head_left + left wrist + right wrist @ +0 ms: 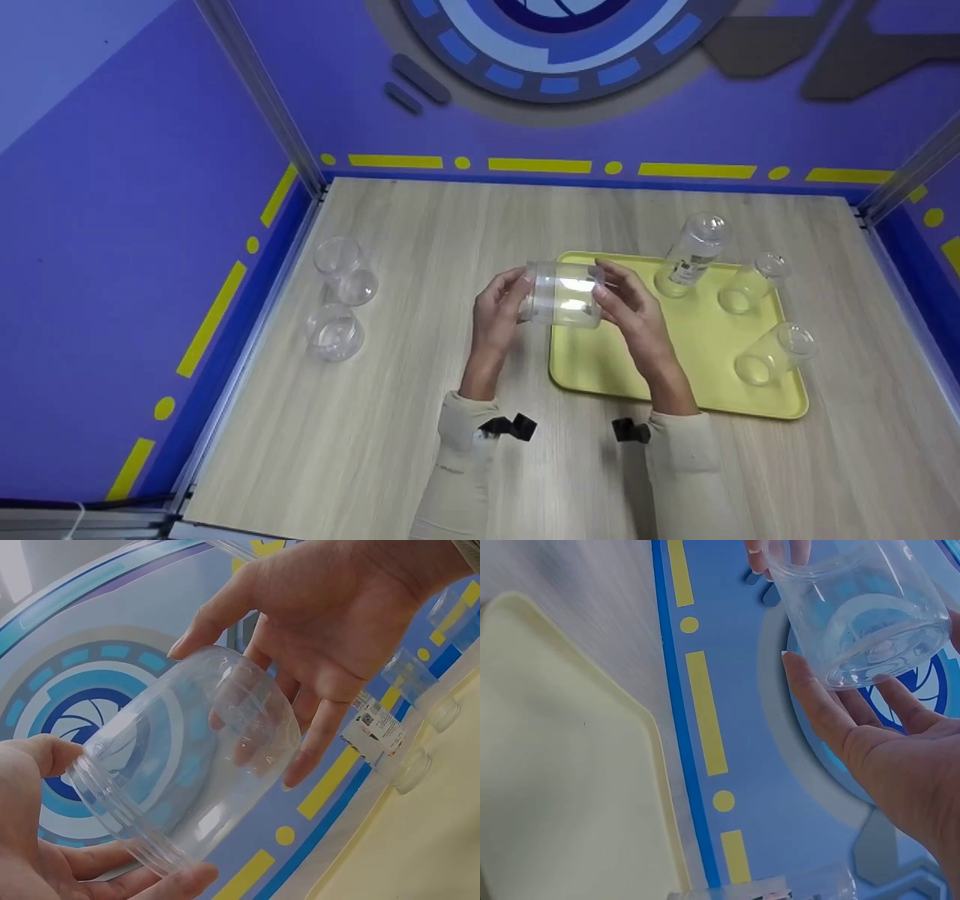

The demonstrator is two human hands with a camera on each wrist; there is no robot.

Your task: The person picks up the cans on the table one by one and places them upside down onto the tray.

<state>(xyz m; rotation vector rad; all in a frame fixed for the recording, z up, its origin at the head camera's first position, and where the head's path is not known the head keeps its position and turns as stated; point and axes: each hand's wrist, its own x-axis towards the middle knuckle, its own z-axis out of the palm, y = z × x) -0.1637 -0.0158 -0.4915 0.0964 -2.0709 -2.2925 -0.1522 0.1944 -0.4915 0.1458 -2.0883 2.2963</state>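
A clear plastic jar point(566, 296) is held on its side above the left edge of the yellow tray. My left hand point(495, 311) grips the ringed neck end, thumb on one side and fingers on the other, as the left wrist view shows. Around the rounded base end, my right hand point(639, 315) curves its thumb and fingers. Through the jar wall point(187, 757) the right fingertips are visible in the left wrist view. From the right wrist, the jar's base point(889, 656) faces the right palm, and nothing shows inside it.
A yellow tray point(600, 367) carries a clear bottle with a printed label point(688, 268) and two clear containers, one at the back right point(750, 285) and one at the front right point(772, 356). Several clear round containers point(335, 334) stand at the table's left. Purple walls enclose the table.
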